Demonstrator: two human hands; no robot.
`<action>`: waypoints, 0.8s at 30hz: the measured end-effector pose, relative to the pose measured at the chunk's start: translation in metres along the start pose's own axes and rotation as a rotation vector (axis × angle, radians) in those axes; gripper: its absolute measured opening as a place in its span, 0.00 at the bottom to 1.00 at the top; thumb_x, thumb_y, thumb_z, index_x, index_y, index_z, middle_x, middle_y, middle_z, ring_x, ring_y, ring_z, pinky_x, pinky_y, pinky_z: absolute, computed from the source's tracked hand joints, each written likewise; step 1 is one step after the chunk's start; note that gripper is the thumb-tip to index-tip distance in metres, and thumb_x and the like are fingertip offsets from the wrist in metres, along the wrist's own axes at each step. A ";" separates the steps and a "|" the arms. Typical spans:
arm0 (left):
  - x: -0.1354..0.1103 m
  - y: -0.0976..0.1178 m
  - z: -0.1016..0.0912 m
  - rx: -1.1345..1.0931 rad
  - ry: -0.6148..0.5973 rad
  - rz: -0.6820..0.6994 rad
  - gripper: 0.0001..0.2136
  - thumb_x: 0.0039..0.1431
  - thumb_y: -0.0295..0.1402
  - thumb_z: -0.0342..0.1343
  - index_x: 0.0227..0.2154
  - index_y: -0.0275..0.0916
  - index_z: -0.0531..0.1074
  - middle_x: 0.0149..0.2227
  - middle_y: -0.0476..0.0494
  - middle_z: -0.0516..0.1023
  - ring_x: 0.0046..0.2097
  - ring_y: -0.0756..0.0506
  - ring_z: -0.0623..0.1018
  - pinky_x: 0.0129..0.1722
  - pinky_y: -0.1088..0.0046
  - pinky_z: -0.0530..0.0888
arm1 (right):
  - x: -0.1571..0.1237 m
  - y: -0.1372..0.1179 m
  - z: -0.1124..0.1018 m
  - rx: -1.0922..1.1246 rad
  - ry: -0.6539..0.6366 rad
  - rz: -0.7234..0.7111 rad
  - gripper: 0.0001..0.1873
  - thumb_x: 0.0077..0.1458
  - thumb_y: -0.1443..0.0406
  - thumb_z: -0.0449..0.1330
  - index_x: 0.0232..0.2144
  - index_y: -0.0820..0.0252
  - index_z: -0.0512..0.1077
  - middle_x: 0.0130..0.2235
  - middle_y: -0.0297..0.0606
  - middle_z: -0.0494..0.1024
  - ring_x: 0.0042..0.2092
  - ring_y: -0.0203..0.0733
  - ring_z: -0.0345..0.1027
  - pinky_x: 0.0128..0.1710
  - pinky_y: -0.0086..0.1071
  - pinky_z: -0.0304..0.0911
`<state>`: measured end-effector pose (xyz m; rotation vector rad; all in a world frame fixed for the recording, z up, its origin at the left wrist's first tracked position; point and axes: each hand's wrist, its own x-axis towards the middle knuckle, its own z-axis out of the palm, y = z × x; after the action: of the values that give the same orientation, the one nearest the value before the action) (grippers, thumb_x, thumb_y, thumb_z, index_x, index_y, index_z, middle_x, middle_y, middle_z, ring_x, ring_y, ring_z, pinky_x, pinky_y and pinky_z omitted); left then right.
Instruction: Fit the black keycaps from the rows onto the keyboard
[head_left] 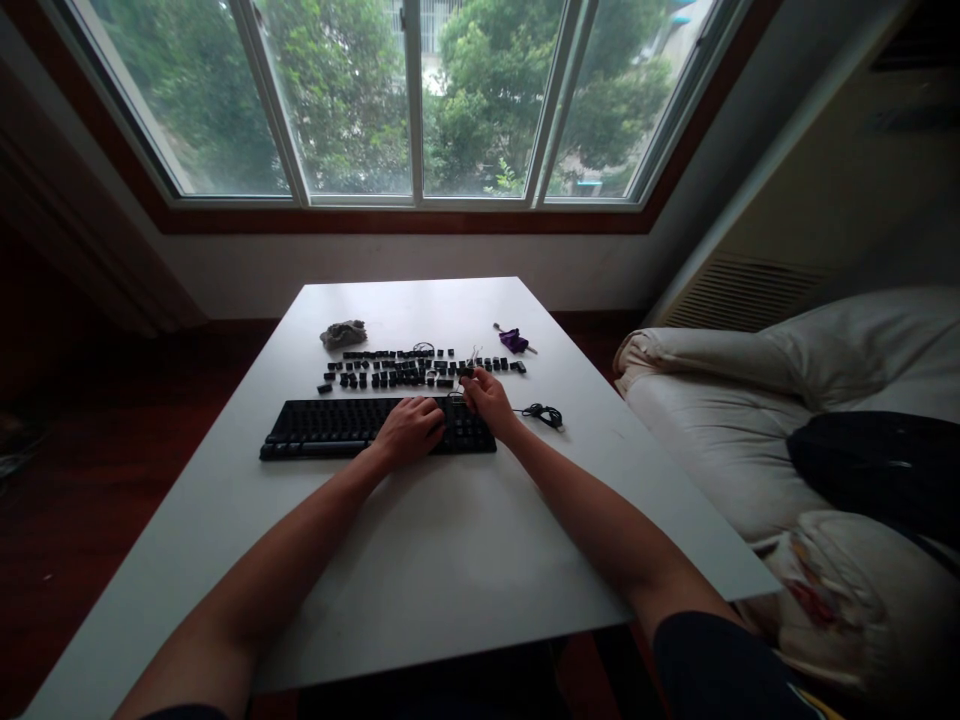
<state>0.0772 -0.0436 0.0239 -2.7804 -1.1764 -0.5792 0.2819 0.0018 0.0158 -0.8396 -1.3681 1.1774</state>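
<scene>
A black keyboard [322, 428] lies on the white table [420, 560]; keys still cover much of its left and middle. My left hand [409, 430] rests on its right half, palm down, fingers bent over it and not wrapped around anything. Above the keyboard's upper right edge, my right hand [486, 398] is closed in a pinch on a small dark tool [467, 374] with thin wires standing up, which looks like a keycap puller. Its tip is too small to make out. Just behind the keyboard, loose black keycaps [386, 378] lie in rough rows.
A crumpled grey cloth [343, 334] lies at the table's far left. Toward the far right is a purple bundle [514, 341] with a thin stick. A coiled black cable [544, 414] lies right of the keyboard. A pale sofa [705, 400] with a dark bag [877, 470] stands at right.
</scene>
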 end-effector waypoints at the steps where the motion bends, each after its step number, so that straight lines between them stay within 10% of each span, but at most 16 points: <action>1: 0.000 0.001 0.000 -0.018 -0.003 0.040 0.08 0.65 0.36 0.52 0.42 0.41 0.74 0.43 0.40 0.76 0.46 0.40 0.73 0.49 0.60 0.68 | 0.001 0.000 -0.001 -0.028 0.015 -0.017 0.19 0.56 0.49 0.62 0.29 0.55 0.62 0.19 0.24 0.63 0.20 0.30 0.52 0.19 0.27 0.48; 24: 0.001 -0.004 0.009 -0.217 -0.013 0.077 0.11 0.63 0.35 0.56 0.48 0.45 0.75 0.50 0.43 0.76 0.52 0.41 0.73 0.55 0.58 0.69 | 0.005 0.020 -0.013 -0.224 0.060 -0.027 0.20 0.57 0.46 0.58 0.36 0.55 0.68 0.29 0.34 0.77 0.27 0.40 0.72 0.27 0.31 0.66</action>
<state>0.0776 -0.0381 0.0160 -2.9976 -1.0614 -0.7231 0.2908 0.0138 -0.0029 -1.0032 -1.4749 0.9828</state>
